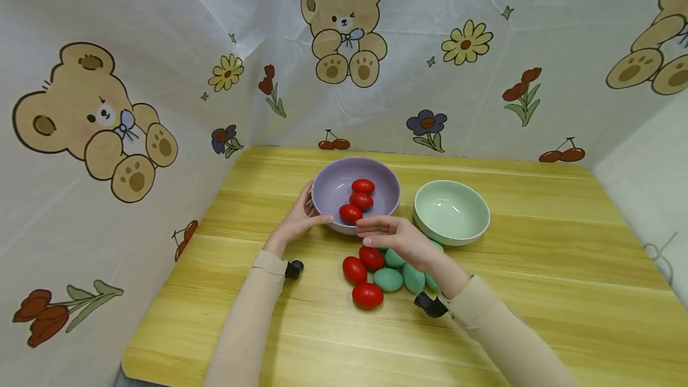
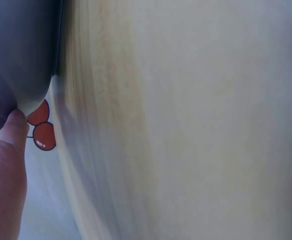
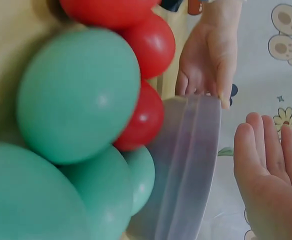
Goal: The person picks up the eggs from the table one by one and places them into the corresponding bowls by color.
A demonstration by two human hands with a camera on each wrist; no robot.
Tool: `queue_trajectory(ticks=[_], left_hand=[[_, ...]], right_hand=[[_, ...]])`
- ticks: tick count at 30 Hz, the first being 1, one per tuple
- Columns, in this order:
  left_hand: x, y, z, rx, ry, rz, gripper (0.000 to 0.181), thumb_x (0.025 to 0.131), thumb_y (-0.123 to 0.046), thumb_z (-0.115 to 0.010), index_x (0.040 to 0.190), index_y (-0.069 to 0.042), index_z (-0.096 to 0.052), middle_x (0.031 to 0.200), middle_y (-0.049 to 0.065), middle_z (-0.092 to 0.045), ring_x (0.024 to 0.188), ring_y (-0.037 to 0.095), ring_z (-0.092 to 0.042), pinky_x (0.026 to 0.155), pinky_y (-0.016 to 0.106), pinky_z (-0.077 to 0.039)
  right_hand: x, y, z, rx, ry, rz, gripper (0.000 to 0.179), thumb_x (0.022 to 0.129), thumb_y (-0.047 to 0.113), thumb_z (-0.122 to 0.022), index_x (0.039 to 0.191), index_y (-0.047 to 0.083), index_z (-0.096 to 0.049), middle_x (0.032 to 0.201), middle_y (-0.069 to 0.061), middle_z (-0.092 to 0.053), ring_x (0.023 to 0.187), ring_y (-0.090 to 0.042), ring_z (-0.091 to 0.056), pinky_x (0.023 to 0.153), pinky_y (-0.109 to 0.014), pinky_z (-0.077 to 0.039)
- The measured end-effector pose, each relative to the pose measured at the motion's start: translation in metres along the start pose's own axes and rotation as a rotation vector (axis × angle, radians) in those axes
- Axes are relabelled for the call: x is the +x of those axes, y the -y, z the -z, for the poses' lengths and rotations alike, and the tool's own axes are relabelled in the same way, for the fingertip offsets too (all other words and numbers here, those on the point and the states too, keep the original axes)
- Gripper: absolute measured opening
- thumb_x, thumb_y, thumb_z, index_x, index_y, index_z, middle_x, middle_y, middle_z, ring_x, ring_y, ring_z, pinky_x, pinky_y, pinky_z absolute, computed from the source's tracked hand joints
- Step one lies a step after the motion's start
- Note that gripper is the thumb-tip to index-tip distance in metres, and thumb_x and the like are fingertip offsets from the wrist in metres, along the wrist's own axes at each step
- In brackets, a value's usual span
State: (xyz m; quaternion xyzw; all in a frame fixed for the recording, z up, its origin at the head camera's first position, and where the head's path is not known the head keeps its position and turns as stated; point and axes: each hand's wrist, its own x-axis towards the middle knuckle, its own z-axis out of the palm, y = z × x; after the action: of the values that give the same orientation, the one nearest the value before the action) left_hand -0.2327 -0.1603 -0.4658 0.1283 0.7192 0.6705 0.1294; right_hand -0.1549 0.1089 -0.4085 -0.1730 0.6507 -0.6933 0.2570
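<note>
A purple bowl (image 1: 322,196) holds three red eggs (image 1: 362,200). My left hand (image 1: 297,220) grips its left side, fingers along the outer wall and thumb near the front rim. In the left wrist view, one digit touches the bowl's wall (image 2: 21,55). My right hand (image 1: 403,240) is over the front right of the bowl, fingers extended, holding nothing. Below it on the table lie three more red eggs (image 1: 368,295) and several green eggs (image 1: 388,280), some hidden by the right hand and wrist. The right wrist view shows green eggs (image 3: 81,95) close up.
A pale green bowl (image 1: 451,211) stands right of the purple one, with nothing in it. Both bowls are on a wood-grain table (image 1: 570,267). A white cloth (image 1: 408,88) with printed bears and flowers hangs behind and beside the table.
</note>
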Motion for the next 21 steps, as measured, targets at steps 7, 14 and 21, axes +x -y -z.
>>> queue_trajectory(ticks=[7, 14, 21], left_hand=[[0.002, 0.008, 0.002, 0.026, -0.026, -0.005, 0.107, 0.076, -0.009, -0.077, 0.150, -0.020, 0.000, 0.153, 0.008, -0.007, 0.138, 0.023, -0.014, 0.108, 0.029, -0.021], [0.002, 0.008, 0.001, 0.033, -0.028, -0.002, 0.107, 0.076, -0.008, -0.076, 0.150, -0.020, 0.000, 0.153, 0.009, -0.007, 0.137, 0.023, -0.015, 0.108, 0.029, -0.022], [0.001, 0.007, 0.000, 0.026, -0.028, -0.013, 0.105, 0.077, -0.006, -0.075, 0.150, -0.019, -0.001, 0.153, 0.008, -0.007, 0.137, 0.023, -0.015, 0.108, 0.029, -0.022]], right_hand=[[-0.015, -0.013, -0.012, 0.006, 0.055, -0.007, 0.046, 0.086, 0.009, -0.065, 0.128, -0.004, -0.050, 0.128, -0.022, -0.050, 0.120, -0.042, -0.043, 0.096, -0.036, -0.042], [-0.029, -0.021, -0.020, 0.000, 0.094, -0.004, 0.047, 0.086, 0.008, -0.066, 0.128, -0.005, -0.050, 0.130, -0.026, -0.048, 0.120, -0.038, -0.045, 0.094, -0.035, -0.044], [-0.037, -0.028, -0.023, -0.118, 0.150, 0.021, 0.046, 0.085, 0.009, -0.067, 0.127, -0.002, -0.052, 0.129, -0.021, -0.050, 0.120, -0.037, -0.045, 0.100, -0.043, -0.037]])
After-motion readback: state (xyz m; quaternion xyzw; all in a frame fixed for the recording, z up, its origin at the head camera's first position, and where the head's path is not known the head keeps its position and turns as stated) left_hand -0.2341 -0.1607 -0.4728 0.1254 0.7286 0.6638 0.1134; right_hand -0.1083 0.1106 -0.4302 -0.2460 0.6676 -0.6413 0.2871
